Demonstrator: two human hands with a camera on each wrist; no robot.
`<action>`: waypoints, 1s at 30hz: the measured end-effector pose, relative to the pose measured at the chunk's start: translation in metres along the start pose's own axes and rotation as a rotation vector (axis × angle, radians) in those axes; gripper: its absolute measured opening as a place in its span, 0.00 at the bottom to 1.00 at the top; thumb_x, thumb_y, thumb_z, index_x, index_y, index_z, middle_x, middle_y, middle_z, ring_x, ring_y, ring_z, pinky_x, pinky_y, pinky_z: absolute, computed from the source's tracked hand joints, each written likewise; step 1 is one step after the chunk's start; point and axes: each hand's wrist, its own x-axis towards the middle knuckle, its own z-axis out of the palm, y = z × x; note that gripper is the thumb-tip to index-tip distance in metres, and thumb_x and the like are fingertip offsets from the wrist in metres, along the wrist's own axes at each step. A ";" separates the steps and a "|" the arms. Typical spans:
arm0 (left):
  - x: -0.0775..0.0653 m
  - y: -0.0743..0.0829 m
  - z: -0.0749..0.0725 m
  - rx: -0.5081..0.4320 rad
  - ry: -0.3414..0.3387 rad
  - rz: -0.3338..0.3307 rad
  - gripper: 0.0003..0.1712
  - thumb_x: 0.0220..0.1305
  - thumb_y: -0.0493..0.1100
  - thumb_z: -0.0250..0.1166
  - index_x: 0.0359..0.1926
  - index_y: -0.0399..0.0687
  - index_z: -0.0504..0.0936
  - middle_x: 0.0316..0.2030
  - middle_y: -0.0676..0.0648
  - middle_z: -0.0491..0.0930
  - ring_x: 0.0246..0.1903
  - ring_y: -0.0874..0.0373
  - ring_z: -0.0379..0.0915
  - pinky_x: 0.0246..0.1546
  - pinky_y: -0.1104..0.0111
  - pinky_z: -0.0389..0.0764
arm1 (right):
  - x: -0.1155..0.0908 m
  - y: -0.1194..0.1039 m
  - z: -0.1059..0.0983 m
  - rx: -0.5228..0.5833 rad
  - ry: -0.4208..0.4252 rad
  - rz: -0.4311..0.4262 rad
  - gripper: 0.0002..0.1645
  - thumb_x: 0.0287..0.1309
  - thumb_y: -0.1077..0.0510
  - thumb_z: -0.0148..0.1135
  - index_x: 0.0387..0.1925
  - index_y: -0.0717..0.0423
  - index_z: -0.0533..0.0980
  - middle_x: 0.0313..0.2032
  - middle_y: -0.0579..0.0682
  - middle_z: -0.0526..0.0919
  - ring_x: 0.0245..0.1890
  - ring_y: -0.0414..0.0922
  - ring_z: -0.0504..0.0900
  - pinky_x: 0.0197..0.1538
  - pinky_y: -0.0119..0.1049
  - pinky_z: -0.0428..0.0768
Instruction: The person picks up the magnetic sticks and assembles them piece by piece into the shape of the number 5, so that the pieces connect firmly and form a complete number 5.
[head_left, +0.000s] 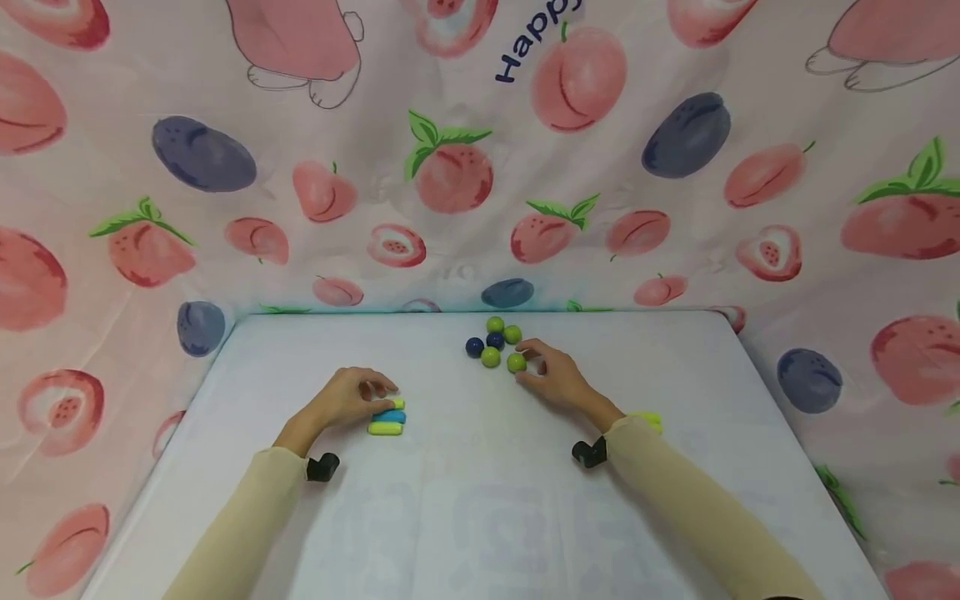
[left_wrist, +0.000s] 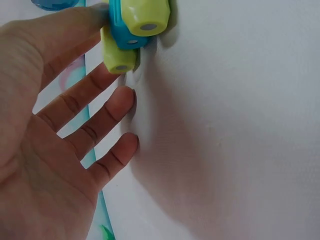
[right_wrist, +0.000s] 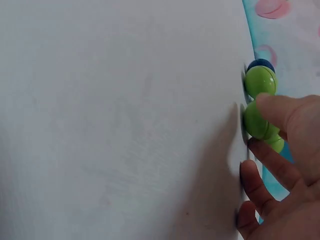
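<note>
My left hand (head_left: pixel 348 397) is at a row of three short highlighters, its thumb and forefinger around the far yellow highlighter (head_left: pixel 398 404). Beside that lie a blue highlighter (head_left: pixel 388 417) and a nearer yellow highlighter (head_left: pixel 386 428), close together. In the left wrist view the other fingers of the left hand (left_wrist: pixel 65 130) spread loosely. My right hand (head_left: pixel 557 377) pinches a small green ball (head_left: pixel 516 362) between thumb and forefinger. That green ball (right_wrist: pixel 256 122) shows a seam in the right wrist view, partly covered by the thumb. The ball appears to rest on the table.
Left of the held ball cluster a green ball (head_left: pixel 491 357), two dark blue balls (head_left: pixel 475 347) and two farther green balls (head_left: pixel 495 325). Yellow objects (head_left: pixel 651 419) are partly hidden by the right sleeve. A fruit-patterned curtain (head_left: pixel 450 242) hangs behind the white table (head_left: pixel 480 467).
</note>
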 end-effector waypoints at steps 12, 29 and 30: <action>0.000 -0.001 0.000 0.031 0.002 -0.012 0.11 0.61 0.38 0.75 0.45 0.46 0.90 0.34 0.52 0.83 0.33 0.54 0.72 0.35 0.65 0.73 | 0.002 -0.004 0.007 0.020 0.062 0.011 0.22 0.65 0.57 0.70 0.59 0.50 0.77 0.54 0.51 0.84 0.33 0.44 0.74 0.38 0.38 0.72; 0.003 0.007 0.000 0.052 -0.007 -0.020 0.08 0.59 0.36 0.75 0.41 0.44 0.90 0.31 0.52 0.82 0.33 0.51 0.73 0.36 0.63 0.72 | 0.001 -0.002 0.003 0.037 0.034 0.007 0.21 0.64 0.59 0.71 0.57 0.52 0.79 0.53 0.51 0.84 0.35 0.44 0.75 0.41 0.38 0.75; 0.003 0.007 -0.001 0.054 -0.005 -0.021 0.08 0.58 0.36 0.75 0.41 0.45 0.90 0.31 0.52 0.82 0.33 0.51 0.73 0.37 0.63 0.72 | 0.001 -0.003 0.002 0.036 0.029 0.006 0.21 0.63 0.59 0.71 0.57 0.52 0.79 0.53 0.51 0.84 0.36 0.45 0.76 0.41 0.38 0.75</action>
